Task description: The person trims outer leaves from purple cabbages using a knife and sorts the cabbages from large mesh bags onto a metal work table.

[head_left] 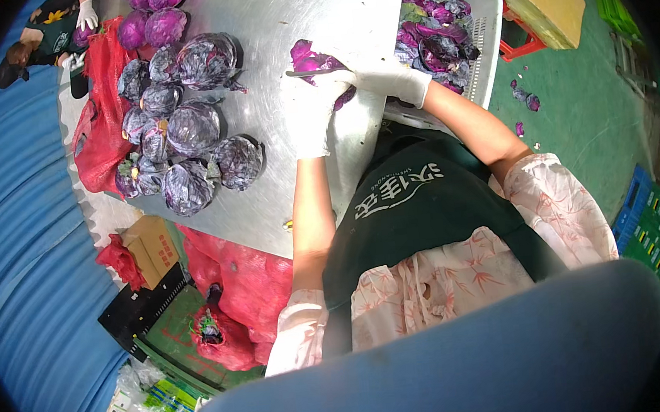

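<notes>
Right hand: one white-gloved hand [394,79], fingers closed together on one dark, narrow knife [312,73]; its handle is covered by the grip.
Left hand: one white-gloved hand [309,111], set against the near side of the cabbage being worked; its fingertips are hidden, so how far they are closed cannot be told.
Cabbage in work: one purple cabbage [326,59], at the two hands over the metal tabletop, with the knife lying across it.
Tabletop: one metal work table [269,17], extending beneath both hands.
Untrimmed heads: about ten dusky red cabbages [194,129], clustered left of the hands, several touching.
Bright heads: about four smoother purple cabbages [165,27], beyond the cluster at the upper left.
Leaf crate: one white perforated crate [492,27], just beside the table on the right, holding loose purple leaves [442,50], too many overlapping to count.
Table-edge sack: one red mesh sack [101,150], left of the cluster.
Co-worker: one person at the upper left, two white-gloved hands [87,16] visible.
Right-hand floor: several purple leaf scraps [533,102]; one red stool [523,49], bearing one yellowish block [545,3].
Below the table, left: one cardboard box [151,251] and several red mesh sacks [254,278], overlapping.
</notes>
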Demonstrator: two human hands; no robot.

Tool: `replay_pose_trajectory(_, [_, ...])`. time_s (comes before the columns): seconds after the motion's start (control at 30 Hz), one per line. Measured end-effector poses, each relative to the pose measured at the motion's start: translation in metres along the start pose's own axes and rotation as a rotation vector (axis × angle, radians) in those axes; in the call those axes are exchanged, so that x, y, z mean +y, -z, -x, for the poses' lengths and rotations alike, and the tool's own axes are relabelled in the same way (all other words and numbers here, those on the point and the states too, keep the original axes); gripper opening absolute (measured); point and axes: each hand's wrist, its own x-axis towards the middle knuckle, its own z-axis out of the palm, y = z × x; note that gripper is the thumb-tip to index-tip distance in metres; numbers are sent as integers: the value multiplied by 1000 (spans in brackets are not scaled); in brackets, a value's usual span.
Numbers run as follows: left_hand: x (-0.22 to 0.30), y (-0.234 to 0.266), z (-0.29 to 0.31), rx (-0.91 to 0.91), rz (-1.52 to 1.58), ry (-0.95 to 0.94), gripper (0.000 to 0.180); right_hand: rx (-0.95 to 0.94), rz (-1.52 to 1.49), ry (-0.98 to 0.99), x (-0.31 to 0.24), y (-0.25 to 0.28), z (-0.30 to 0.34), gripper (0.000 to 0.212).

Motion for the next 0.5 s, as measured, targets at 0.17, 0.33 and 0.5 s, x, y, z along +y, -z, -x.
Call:
replay_pose_trajectory(0.17, [14, 6, 8, -47, 29, 3, 103, -80, -221, -51, 15, -15, -2, 52])
replay_pose_trajectory(0.33, [9, 14, -2, -165, -3, 46, 98, 217, 3, 33, 6, -3, -15, 53])
replay_pose_trajectory(0.5, [22, 13, -1, -123, 35, 99, 96, -24, 37, -27, 4, -14, -5, 49])
